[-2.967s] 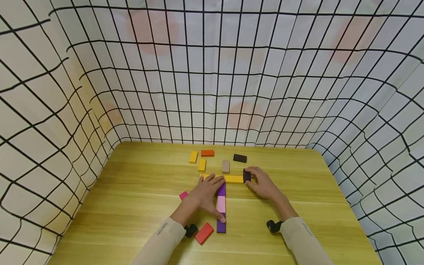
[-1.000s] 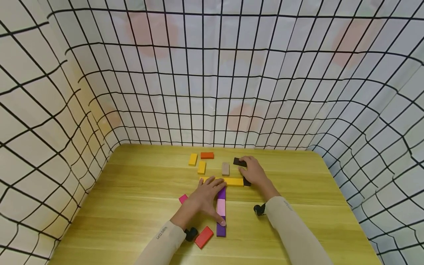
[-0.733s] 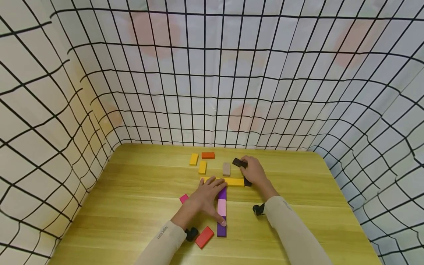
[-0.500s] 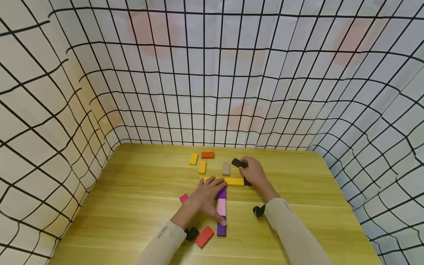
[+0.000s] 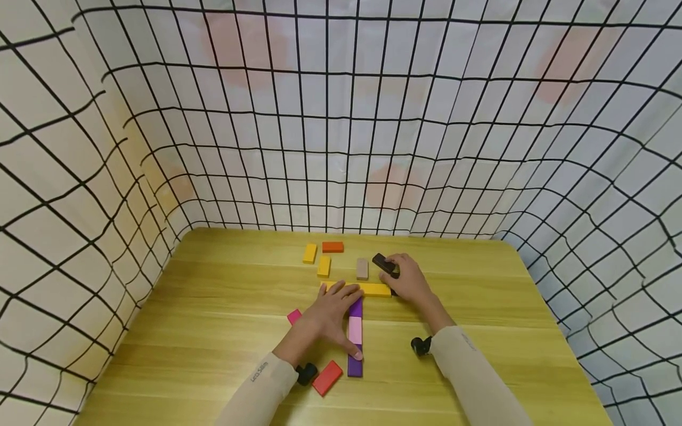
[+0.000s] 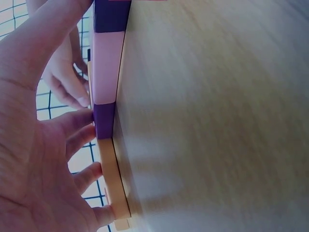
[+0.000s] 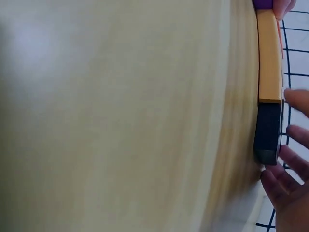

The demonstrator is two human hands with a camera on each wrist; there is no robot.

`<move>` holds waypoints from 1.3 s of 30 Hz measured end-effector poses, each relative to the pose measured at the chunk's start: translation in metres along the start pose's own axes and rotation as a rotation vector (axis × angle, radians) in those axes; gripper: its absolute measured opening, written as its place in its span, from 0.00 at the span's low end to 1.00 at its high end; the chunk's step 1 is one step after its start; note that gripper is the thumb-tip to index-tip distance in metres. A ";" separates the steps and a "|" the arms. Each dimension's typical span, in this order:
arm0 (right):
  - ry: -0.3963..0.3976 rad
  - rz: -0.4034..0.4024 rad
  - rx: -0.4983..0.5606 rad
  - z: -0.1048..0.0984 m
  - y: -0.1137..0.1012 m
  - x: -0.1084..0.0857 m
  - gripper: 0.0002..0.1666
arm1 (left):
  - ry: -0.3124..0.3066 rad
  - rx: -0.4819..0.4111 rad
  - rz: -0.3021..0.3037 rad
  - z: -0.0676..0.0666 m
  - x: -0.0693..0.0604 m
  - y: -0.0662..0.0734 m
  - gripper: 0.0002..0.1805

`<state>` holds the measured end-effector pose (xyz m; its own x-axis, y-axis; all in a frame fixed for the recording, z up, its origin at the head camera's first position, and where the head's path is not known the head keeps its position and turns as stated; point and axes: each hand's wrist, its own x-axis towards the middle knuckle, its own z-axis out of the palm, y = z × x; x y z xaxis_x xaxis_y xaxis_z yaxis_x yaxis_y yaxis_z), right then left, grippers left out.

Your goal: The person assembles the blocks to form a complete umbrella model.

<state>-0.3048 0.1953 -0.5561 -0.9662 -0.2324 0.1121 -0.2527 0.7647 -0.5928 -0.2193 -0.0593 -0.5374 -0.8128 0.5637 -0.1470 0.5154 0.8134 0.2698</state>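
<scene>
In the head view my left hand (image 5: pixel 325 319) lies with fingers spread over a T of blocks. Its fingertips touch the yellow row (image 5: pixel 377 290) and the purple block (image 5: pixel 356 306); its thumb rests on the dark purple block (image 5: pixel 354 368). A pink block (image 5: pixel 354 330) lies between the two purple ones. My right hand (image 5: pixel 409 279) pinches a black block (image 5: pixel 382 262), tilted, just behind the row's right end. Another black block (image 7: pixel 268 128) adjoins that end in the right wrist view; my right hand mostly covers it in the head view.
Behind the row lie a grey-brown block (image 5: pixel 362 268), an orange-red block (image 5: pixel 333 247) and two yellow blocks, one a yellow block (image 5: pixel 323 266) nearer the row. A red block (image 5: pixel 327 378) and a magenta block (image 5: pixel 294 317) lie by my left arm. Black netting surrounds the wooden table (image 5: pixel 213 331).
My right hand has left the black block at the row's end, reached back to the other black block, and turned and drawn it slightly nearer. My left hand has stayed put.
</scene>
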 end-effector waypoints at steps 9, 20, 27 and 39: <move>-0.125 -0.089 -0.119 0.001 0.005 -0.011 0.53 | -0.001 -0.009 0.007 -0.001 -0.001 -0.001 0.78; -0.127 -0.055 -0.127 0.002 0.008 -0.014 0.61 | -0.008 -0.023 0.010 -0.001 -0.001 -0.002 0.78; -0.114 -0.051 -0.132 0.003 0.008 -0.015 0.60 | -0.007 -0.026 0.011 -0.001 -0.001 -0.002 0.78; -0.112 -0.039 -0.119 0.003 0.009 -0.017 0.60 | 0.001 -0.035 0.012 0.001 0.000 -0.003 0.78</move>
<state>-0.2906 0.2039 -0.5656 -0.9453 -0.3238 0.0391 -0.3005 0.8179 -0.4906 -0.2203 -0.0616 -0.5394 -0.8069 0.5731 -0.1430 0.5152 0.8013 0.3042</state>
